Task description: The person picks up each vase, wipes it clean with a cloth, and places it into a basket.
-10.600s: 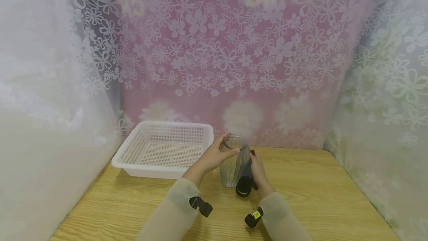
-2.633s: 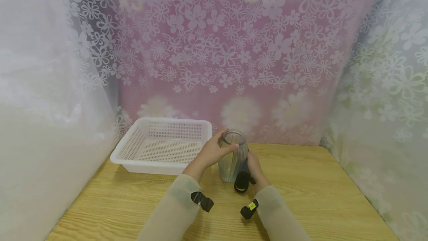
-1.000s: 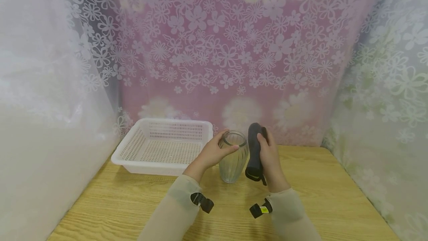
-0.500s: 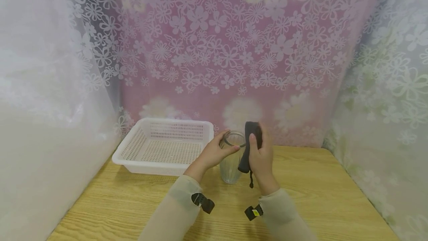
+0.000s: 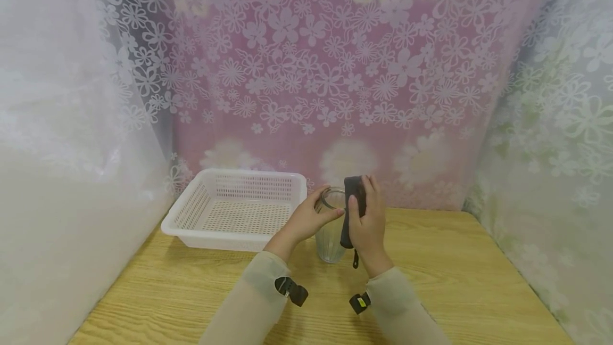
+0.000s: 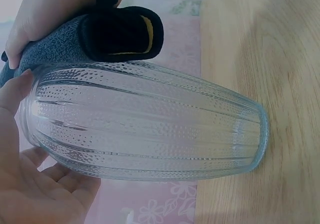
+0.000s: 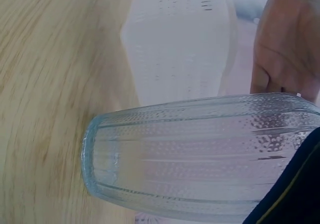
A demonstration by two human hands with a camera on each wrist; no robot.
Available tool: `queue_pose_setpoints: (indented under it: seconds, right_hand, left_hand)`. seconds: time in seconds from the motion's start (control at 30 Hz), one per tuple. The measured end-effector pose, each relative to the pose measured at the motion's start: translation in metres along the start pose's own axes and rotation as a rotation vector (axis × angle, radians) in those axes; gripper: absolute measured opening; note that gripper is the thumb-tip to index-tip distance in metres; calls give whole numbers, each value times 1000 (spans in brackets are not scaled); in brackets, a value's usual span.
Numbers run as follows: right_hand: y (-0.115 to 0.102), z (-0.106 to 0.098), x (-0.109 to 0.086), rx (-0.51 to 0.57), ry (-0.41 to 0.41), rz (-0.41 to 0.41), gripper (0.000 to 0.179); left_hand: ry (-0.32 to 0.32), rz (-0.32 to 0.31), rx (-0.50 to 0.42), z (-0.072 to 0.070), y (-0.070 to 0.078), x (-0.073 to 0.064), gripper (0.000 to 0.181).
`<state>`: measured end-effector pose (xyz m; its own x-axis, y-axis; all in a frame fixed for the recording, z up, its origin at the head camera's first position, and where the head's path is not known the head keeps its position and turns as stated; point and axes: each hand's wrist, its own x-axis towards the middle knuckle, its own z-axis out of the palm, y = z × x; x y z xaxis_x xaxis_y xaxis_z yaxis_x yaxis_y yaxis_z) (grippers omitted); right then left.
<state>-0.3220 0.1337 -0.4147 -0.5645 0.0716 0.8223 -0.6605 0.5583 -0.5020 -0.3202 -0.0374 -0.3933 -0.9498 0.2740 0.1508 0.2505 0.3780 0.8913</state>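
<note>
A clear ribbed glass vase (image 5: 328, 241) appears to stand upright on the wooden table, its surface dotted with droplet-like bumps in the left wrist view. My left hand (image 5: 303, 221) holds it round the neck, thumb and fingers on either side below the rim. In my right hand (image 5: 370, 225) is a folded dark grey cloth (image 5: 353, 191) with black edging and a small hanging loop (image 5: 356, 260). The cloth (image 6: 55, 46) lies against the vase's right side near the top, its fuzzy face showing in the left wrist view. The cloth hides part of the vase's rim.
A white perforated plastic basket (image 5: 220, 242) stands on the table (image 5: 455, 270) left of the vase. Behind the table hangs a pink flowered curtain (image 5: 306, 95), with pale sheets at both sides. Each wrist wears a strap with a small black camera.
My right hand has lifted the cloth from low on the vase's right side, turned it away from the vase, then brought it back against the upper side. My left hand keeps its hold.
</note>
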Motion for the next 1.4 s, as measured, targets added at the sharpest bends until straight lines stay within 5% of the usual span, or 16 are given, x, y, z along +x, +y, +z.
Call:
queue_pose_setpoints:
  seconds: [0.33, 0.83, 1.1, 1.4]
  right_hand:
    - [4, 2, -1, -27, -2, 10, 54]
    - [11, -1, 2, 88, -109, 223, 50]
    - [18, -2, 4, 181, -147, 377, 52]
    - [28, -2, 3, 359, -194, 673, 59]
  left_hand:
    - [3, -2, -1, 1, -1, 1, 89]
    - [1, -15, -15, 1, 0, 1, 89]
    - [4, -18, -20, 0, 1, 0, 89]
    - [10, -21, -8, 2, 0, 0, 87]
